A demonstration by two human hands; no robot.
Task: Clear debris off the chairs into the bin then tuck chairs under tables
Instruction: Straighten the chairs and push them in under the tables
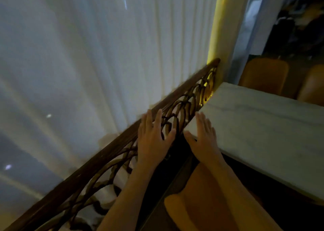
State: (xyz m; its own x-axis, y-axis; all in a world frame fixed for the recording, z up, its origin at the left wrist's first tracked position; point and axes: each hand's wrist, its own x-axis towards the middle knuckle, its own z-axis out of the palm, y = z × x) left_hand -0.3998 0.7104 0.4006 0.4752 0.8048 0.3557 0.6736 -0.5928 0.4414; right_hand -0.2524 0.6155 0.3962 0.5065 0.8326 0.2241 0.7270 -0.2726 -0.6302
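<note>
An orange-brown chair (198, 206) sits low in the picture, partly under the white marble table (263, 130). My right hand (204, 137) is held flat with straight fingers over the near corner of that table, above the chair. My left hand (152, 136) is spread open in front of the wooden railing (108, 153), holding nothing. No debris shows on the visible part of the chair seat. No bin is in view.
The dark railing with curled ironwork (185, 106) runs diagonally beside the table, with pale curtains (96, 55) behind it. Two more orange chairs (263, 74) stand at the far side of the table. A narrow dark gap lies between railing and table.
</note>
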